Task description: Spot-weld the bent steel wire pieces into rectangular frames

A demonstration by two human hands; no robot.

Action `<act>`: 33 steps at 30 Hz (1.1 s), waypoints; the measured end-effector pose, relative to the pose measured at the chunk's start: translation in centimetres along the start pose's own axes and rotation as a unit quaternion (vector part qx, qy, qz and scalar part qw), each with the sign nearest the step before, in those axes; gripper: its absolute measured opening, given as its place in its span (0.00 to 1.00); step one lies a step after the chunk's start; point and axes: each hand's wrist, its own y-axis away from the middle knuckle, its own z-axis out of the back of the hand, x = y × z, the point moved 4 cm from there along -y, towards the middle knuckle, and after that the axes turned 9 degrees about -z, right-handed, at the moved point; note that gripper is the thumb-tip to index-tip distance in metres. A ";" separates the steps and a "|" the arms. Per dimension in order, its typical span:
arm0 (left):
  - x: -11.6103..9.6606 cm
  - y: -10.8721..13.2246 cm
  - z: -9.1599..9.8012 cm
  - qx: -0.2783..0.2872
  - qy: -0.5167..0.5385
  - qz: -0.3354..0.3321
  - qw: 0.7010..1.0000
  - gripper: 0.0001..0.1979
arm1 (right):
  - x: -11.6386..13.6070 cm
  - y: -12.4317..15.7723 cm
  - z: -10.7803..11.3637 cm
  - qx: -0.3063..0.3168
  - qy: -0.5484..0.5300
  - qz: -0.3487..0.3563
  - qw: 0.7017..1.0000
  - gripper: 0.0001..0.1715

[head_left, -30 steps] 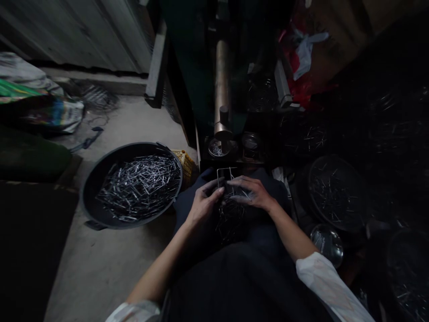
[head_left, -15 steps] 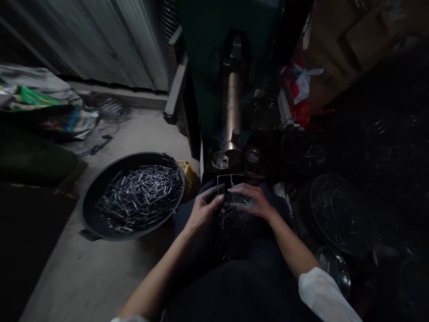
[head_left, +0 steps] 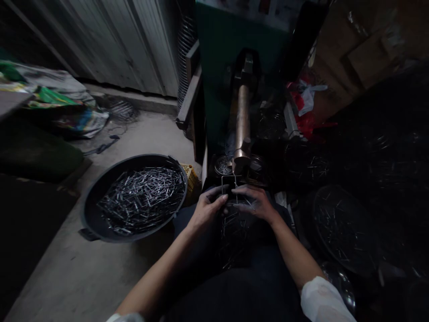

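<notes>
A thin bent wire frame (head_left: 229, 176) with square corners stands up between my two hands, just below the end of a copper-coloured machine bar (head_left: 241, 123). My left hand (head_left: 209, 205) pinches the frame's left side between thumb and fingers. On its right side, the fingers of my right hand (head_left: 256, 201) are closed about the wire; the thumb is mostly hidden. Beneath my hands, a dim heap of bent wire pieces (head_left: 233, 228) lies at my lap. A small round dish (head_left: 223, 165) of tiny metal parts sits just beyond the frame.
A wide black basin (head_left: 87, 210) full of short metal rods stands on the floor at left, beside a yellow crate (head_left: 190, 176). At right are a dark basin (head_left: 315, 223) with wire pieces and a shiny metal bowl (head_left: 340, 286). The green machine (head_left: 217, 58) rises ahead.
The view has shifted a little, so the machine sits further right and lower. My right fingers have come closer to the frame's right side, and the frame stands squarer to me.
</notes>
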 end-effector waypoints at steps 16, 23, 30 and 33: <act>-1.7 -3.8 0.1 0.005 -0.068 -0.043 0.997 0.30 | -2.1 -1.8 0.5 -0.121 -0.046 -0.111 0.985 0.18; -3.0 -7.2 -0.1 0.001 -0.028 -0.055 0.998 0.28 | -3.1 -3.7 1.3 -0.129 -0.132 -0.173 0.967 0.16; -2.5 -8.6 0.4 -0.004 0.003 -0.065 0.998 0.24 | -3.9 -4.6 0.9 -0.162 -0.135 -0.166 0.963 0.15; -2.7 -8.6 0.0 -0.006 0.001 -0.063 0.998 0.24 | -4.3 -4.4 0.9 -0.161 -0.147 -0.180 0.959 0.16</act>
